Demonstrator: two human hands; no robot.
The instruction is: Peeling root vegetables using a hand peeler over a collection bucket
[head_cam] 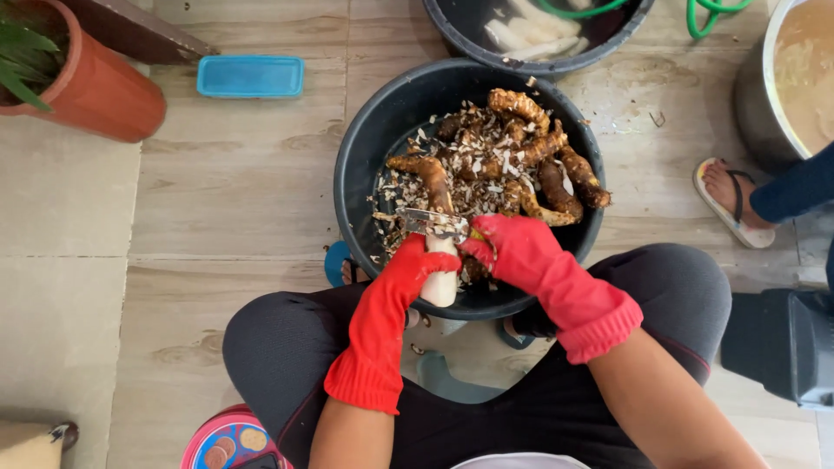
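Left hand: the left hand (423,267), in a red rubber glove, is closed around a pale, peeled root (440,282), gripping it near its upper end; the root stands roughly upright over the near rim of the black tub (356,165).
Right hand: the right hand (512,246), also gloved in red, is clenched on the handle of a metal peeler (432,223); the blade lies across the top of the pale root, touching it.
Position of root: held between both hands, just inside the tub's near edge, above the person's lap.
Tub contents: a heap of unpeeled brown roots (521,165) lying on a litter of peel shavings (469,178) (pale and brown flakes mixed).
Second tub: a dark tub (539,62) just beyond the first holds peeled white pieces (530,35) in water.
Floor: wood-look tiles; a blue rectangular lid or tray (250,75) lies well left of the tubs, near a terracotta plant pot (104,87).
Right side: a large metal pot (764,95) of cloudy brown liquid; beside it another person's sandalled foot (731,198).
Posture: the person is seated, knees apart, the tub between them.
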